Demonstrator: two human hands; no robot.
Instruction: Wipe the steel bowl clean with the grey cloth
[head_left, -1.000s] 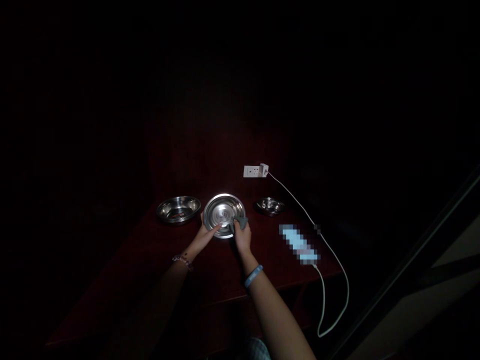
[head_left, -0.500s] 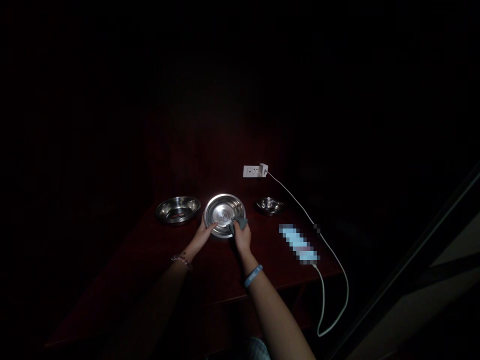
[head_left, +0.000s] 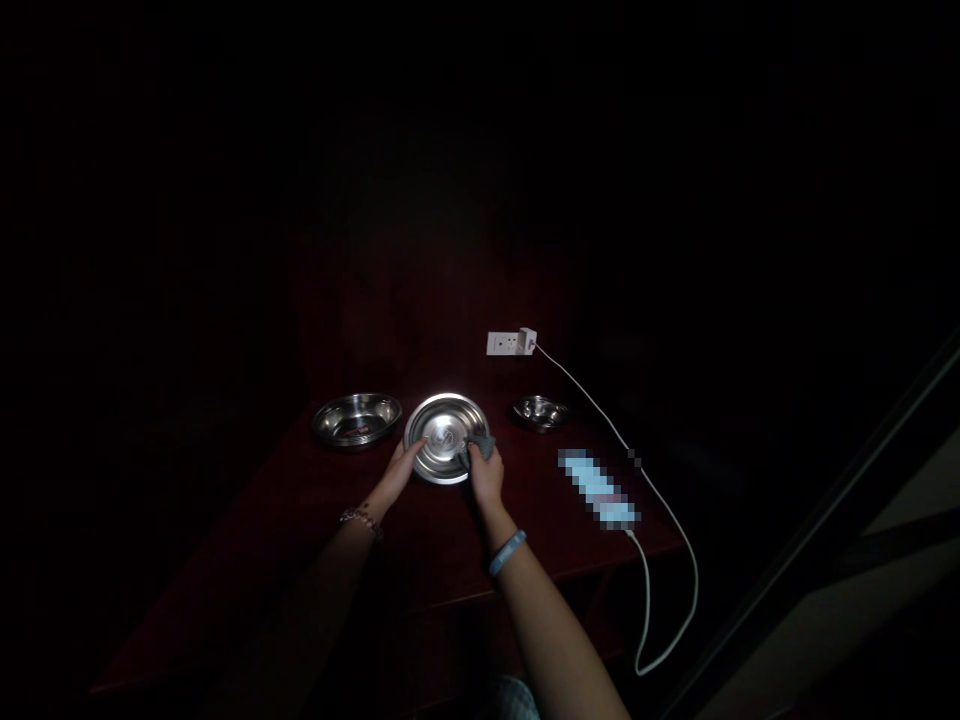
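Note:
A round stainless steel bowl [head_left: 448, 411] is held tilted toward me above the dark red table [head_left: 420, 545]. My left hand [head_left: 396, 474] grips its left rim, thumb over the inner side and the other fingers hidden behind. At the bowl's lower right, my right hand [head_left: 488, 476] is closed on a grey cloth [head_left: 480, 450] that touches the steel. To the left of the held bowl sits a larger steel bowl [head_left: 357, 420] with a small red mark inside. A smaller steel bowl [head_left: 540, 413] rests to the right.
A white charger [head_left: 527, 341] is plugged into a wall socket [head_left: 501, 343] behind the table. Its white cable [head_left: 694, 570] loops past the right edge to a lit, pixelated phone-like device [head_left: 598, 488] on the table. Surroundings are very dark.
The bowl has shifted slightly left and down, and its inside faces me more squarely. My left hand has moved a little left with it. My right hand with the cloth has barely moved.

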